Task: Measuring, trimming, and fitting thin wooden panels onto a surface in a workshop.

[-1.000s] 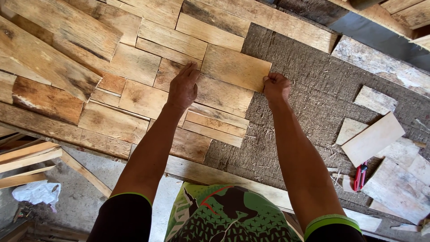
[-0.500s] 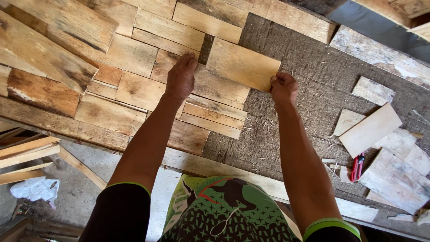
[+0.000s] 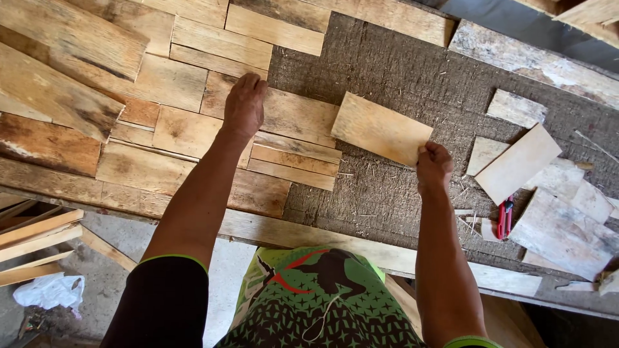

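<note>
Two hands over coarse brown matting (image 3: 400, 71), left hand (image 3: 244, 103) flat on laid wooden pieces (image 3: 193, 132), right hand (image 3: 433, 166) fingers gripping a loose plank (image 3: 377, 127)

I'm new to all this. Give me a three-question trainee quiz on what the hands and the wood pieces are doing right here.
1. True or false: the right hand holds a pale wood tile by its near edge.
2. Where does the left hand rest? A) flat on the laid wood pieces B) on the red-handled tool C) on the white rag
3. Fill in: the held tile hangs over the dark, rough ______, not over laid wood.

Key: 1 true; 2 A; 3 backing.
</note>
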